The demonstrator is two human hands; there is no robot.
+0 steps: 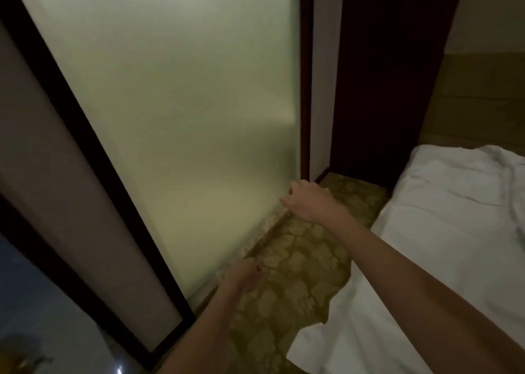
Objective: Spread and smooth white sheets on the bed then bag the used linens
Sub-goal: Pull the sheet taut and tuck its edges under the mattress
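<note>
A bed covered by a wrinkled white sheet (443,231) fills the right side of the view, its edge hanging down to the carpet. My left hand (244,277) hovers over the carpet near the glass panel, fingers loosely curled and holding nothing. Farther ahead, my right hand (306,200) reaches over the narrow aisle, fingers relaxed and empty. Neither hand touches the sheet. No bag or used linens show.
A tall frosted glass panel (176,117) in a dark frame runs along the left. Patterned yellow-brown carpet (298,265) forms a narrow aisle between it and the bed. A dark wooden column (383,75) stands at the aisle's far end, beside the headboard wall (480,103).
</note>
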